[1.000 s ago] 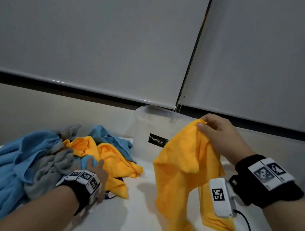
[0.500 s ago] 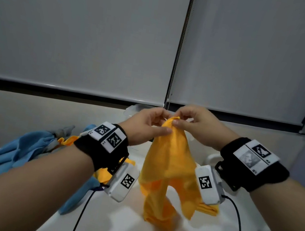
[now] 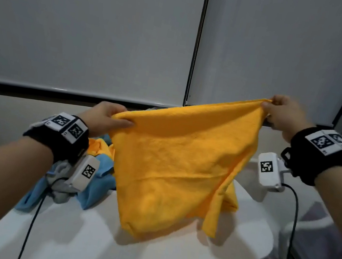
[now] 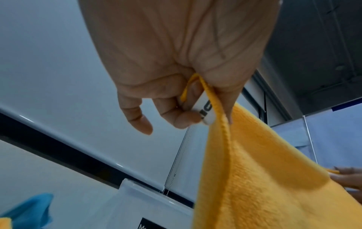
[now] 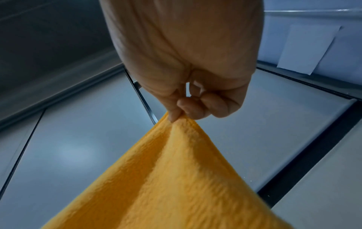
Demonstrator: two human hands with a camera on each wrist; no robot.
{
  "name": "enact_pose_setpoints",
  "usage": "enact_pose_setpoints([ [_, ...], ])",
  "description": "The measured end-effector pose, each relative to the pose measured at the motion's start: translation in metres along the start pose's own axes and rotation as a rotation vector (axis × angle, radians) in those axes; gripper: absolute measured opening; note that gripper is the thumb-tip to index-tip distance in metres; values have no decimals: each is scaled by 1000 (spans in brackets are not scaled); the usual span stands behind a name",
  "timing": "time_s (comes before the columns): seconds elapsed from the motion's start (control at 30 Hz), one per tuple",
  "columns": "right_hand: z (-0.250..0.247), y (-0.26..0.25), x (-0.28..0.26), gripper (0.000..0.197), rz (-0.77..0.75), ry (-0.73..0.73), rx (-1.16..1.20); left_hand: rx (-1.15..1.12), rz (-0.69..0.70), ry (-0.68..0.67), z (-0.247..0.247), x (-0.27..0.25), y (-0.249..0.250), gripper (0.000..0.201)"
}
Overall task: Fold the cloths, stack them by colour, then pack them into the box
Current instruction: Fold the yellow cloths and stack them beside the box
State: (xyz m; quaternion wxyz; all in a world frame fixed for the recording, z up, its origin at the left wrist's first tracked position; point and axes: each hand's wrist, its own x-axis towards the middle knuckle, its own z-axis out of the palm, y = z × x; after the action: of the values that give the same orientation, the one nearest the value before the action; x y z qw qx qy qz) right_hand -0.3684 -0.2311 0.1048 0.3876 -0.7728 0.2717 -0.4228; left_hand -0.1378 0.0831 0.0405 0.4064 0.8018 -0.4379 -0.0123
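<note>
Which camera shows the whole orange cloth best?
The head view: the orange cloth hangs spread between the left hand and right hand. Each wrist view shows only the corner its own hand pinches.

head view downward, wrist views close, upward

Two pale grey roller blinds side by side, bead chain hanging between them, dark sill band beneath, beige wall below, white round-edged table, paper sheet on right wall.
</note>
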Motion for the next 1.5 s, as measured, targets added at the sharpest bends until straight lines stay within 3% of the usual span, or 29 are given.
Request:
enact_pose_setpoints([
  [0.17, -3, 10, -2, 25, 15, -67, -80, 1, -13, 38, -22, -3, 2, 19],
  [0.23, 1, 10, -2, 24, 19, -58, -67, -104, -55, 31, -26, -2, 4, 24],
  [0.37, 16, 12, -3, 14, 122, -90, -43, -229, -153, 121, -24, 4, -6, 12],
  [0.47, 31, 16, -6, 15, 317, -317, -37, -30, -320, 178, -16, 15, -17, 2],
  [0.53, 40, 16, -9, 14, 405, -483, -115, 242, -445, 163, -12, 23, -19, 3],
  [0.57, 44, 16, -9, 14, 417, -499, -116, 359, -467, 149, -12, 29, -21, 9],
  [0.63, 51, 17, -3, 15, 365, -408, -60, 396, -456, 210, -15, 40, -21, 19],
  [0.8, 51, 12, 13, 21, 114, -226, 186, 0, -326, 585, -36, 58, -5, 11],
  [0.9, 37, 10, 7, 22, 54, -225, 271, -168, -133, 619, -50, 52, 3, 21],
  [0.97, 26, 14, -5, 26, 51, -236, 298, -306, -38, 503, -53, 36, 3, 28],
  [1.07, 13, 29, -34, 26, 85, -332, 294, -424, -16, 215, -45, -6, -5, 28],
  [1.2, -1, 68, -84, 9, 267, -591, 263, -332, -91, -169, -21, -69, -40, 25],
  [1.3, -7, 97, -114, 12, 376, -779, 85, -227, -184, -494, 2, -100, -71, 24],
  [1.37, -7, 116, -125, 11, 452, -878, 33, -289, -245, -673, 18, -110, -85, 21],
  [1.5, 5, 146, -122, 13, 562, -940, -48, -379, -340, -805, 41, -111, -103, 21],
])
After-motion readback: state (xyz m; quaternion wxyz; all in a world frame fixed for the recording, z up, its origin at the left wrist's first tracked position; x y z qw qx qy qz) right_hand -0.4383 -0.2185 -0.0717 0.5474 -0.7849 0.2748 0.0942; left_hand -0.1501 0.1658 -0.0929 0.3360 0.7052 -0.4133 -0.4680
